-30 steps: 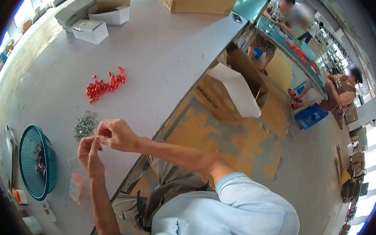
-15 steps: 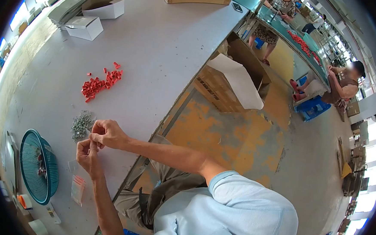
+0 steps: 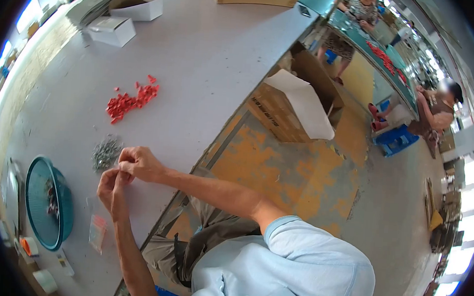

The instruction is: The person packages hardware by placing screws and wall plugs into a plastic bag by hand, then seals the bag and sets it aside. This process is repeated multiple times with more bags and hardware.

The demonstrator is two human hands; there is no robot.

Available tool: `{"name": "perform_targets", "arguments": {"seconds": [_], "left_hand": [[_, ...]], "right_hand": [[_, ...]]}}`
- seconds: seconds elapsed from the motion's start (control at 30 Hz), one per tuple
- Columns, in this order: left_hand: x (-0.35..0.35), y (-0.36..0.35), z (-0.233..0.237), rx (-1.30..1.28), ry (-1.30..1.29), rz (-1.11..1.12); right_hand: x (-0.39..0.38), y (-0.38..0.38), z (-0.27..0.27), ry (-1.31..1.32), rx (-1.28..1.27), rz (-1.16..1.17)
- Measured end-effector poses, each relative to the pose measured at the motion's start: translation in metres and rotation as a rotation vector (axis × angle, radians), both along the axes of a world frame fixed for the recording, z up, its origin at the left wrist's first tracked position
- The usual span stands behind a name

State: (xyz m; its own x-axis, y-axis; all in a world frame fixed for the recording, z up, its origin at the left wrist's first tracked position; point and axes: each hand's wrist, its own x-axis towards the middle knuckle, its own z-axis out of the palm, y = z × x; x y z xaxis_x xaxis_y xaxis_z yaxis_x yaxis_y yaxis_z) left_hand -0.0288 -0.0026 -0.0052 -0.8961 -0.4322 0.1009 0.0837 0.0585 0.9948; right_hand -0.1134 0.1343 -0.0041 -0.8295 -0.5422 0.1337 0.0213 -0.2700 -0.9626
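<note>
My left hand [image 3: 113, 189] and my right hand [image 3: 141, 164] meet above the table's near side, fingertips pinched together. Whatever they hold between them is too small or hidden to make out. Just beyond my fingers lies a pile of small grey metal-looking pieces [image 3: 106, 153]. Farther up the table is a heap of small red pieces [image 3: 124, 106], with a few strays around it. A clear plastic bag with reddish contents [image 3: 98, 232] rests beside my left forearm.
A teal plastic basket [image 3: 66, 213] holding small parts stands at the left, near a tape roll [image 3: 29, 246]. White boxes [image 3: 113, 31] sit at the far left. An open cardboard box [image 3: 280, 112] is off the table's right edge. Two people work at another table [image 3: 357, 40].
The whole view has shifted slightly. My hands stay pinched together near the grey pile, with only a small change in finger position.
</note>
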Motion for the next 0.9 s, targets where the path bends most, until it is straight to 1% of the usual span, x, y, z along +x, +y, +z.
{"name": "perform_targets", "arguments": {"seconds": [0.1, 0.13, 0.17, 0.2, 0.23, 0.27, 0.33, 0.4, 0.43, 0.5, 0.63, 0.7, 0.73, 0.8, 0.83, 0.87, 0.9], "left_hand": [[0.002, 0.000, 0.014, 0.077, -0.063, 0.002], [0.001, 0.000, 0.011, 0.086, -0.008, 0.010], [0.003, 0.000, 0.015, 0.041, -0.009, 0.054], [0.003, -0.005, 0.007, 0.021, 0.080, 0.067], [0.002, -0.004, 0.004, 0.035, 0.113, 0.114], [0.002, -0.010, -0.002, 0.010, 0.132, 0.085], [0.003, -0.007, -0.001, 0.063, 0.088, 0.131], [0.003, -0.006, -0.002, 0.057, 0.040, 0.157], [0.005, -0.005, 0.003, 0.060, 0.039, 0.181], [0.006, 0.002, 0.013, 0.054, 0.009, 0.134], [0.007, 0.004, 0.011, 0.033, 0.020, 0.157], [0.007, 0.006, 0.015, -0.110, 0.015, 0.184], [0.006, 0.006, 0.015, -0.108, 0.019, 0.181], [0.009, 0.005, 0.013, -0.330, 0.083, 0.183], [0.010, 0.003, 0.011, -0.346, 0.109, 0.200], [0.007, 0.002, 0.005, -0.351, 0.145, 0.191], [0.002, -0.001, -0.005, -0.156, 0.117, 0.188]], "right_hand": [[0.002, -0.006, -0.012, 0.038, -0.062, -0.015], [0.003, -0.006, -0.017, 0.057, -0.088, 0.000], [0.004, -0.006, -0.017, 0.234, 0.080, -0.117], [0.004, -0.005, -0.013, 0.269, 0.217, -0.134], [-0.001, -0.013, -0.030, 0.278, 0.199, -0.159], [0.004, -0.012, -0.018, 0.287, 0.179, -0.199], [0.005, -0.011, -0.010, 0.175, 0.081, -0.106], [0.007, -0.012, -0.010, 0.153, 0.042, -0.069], [0.009, -0.013, -0.006, 0.152, 0.043, -0.045], [0.011, -0.006, 0.004, 0.143, 0.064, -0.016], [0.011, -0.006, 0.001, 0.138, 0.062, 0.015], [0.011, -0.007, 0.001, 0.092, 0.033, 0.003], [0.010, -0.008, 0.002, 0.097, 0.035, 0.000], [0.011, -0.008, 0.003, 0.048, 0.052, -0.004], [0.011, -0.012, -0.003, 0.056, 0.055, -0.001], [0.008, -0.013, -0.008, 0.069, 0.065, -0.026], [0.007, -0.014, -0.008, 0.093, 0.055, -0.013]]}}
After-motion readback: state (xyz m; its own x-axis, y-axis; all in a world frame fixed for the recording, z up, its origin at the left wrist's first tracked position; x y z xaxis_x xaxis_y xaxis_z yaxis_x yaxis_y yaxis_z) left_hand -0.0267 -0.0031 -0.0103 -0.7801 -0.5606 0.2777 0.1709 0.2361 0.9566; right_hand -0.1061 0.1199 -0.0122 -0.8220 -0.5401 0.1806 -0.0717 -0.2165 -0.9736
